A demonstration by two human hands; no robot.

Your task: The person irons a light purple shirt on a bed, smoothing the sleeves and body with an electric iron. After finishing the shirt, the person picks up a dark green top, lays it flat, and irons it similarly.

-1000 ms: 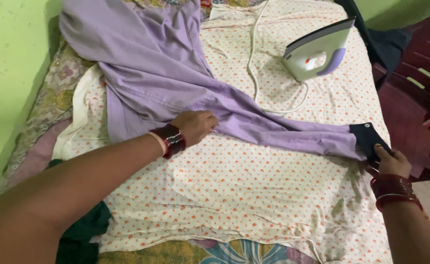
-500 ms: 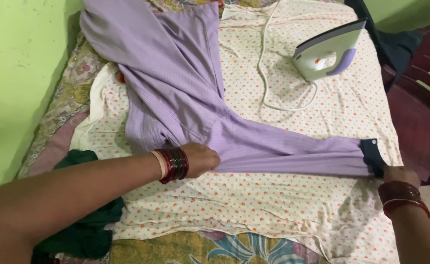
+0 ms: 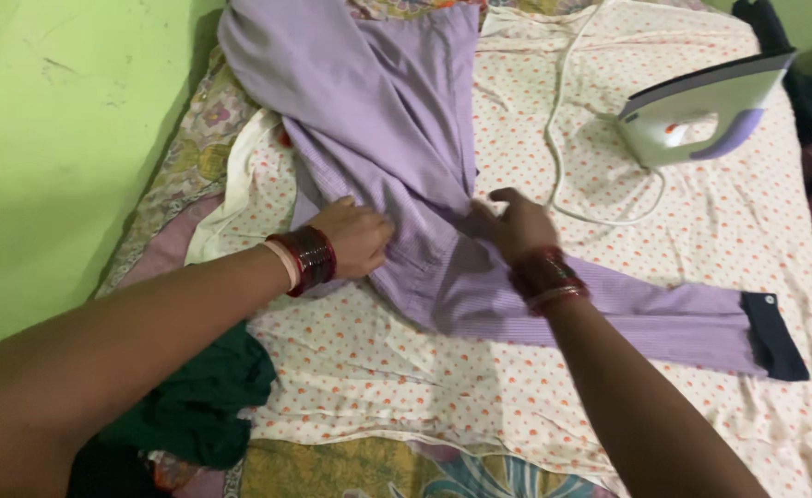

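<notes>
Green wall (image 3: 65, 120) ran along the left of a bed spread with a dotted sheet (image 3: 517, 387), and a lilac shirt (image 3: 378, 120) lay across it, one sleeve (image 3: 646, 314) stretched out to the right with its dark cuff (image 3: 773, 334) flat near the edge. An iron (image 3: 701, 115) stood on its heel at the far right, its cord (image 3: 558, 138) looping over the sheet close to the shirt. That cord seemed the likeliest trouble: a tug on the cloth could have snagged it and tipped the iron onto the sheet. The left hand (image 3: 355, 238) lay loosely spread, palm down, pressing the shirt near the armpit seam. The right hand (image 3: 515, 224) rested on the sleeve's upper end, fingers partly curled; whether they pinched the fabric or only pressed it I could not tell. Some dark green cloth (image 3: 194, 406) sat bunched under the left arm.
</notes>
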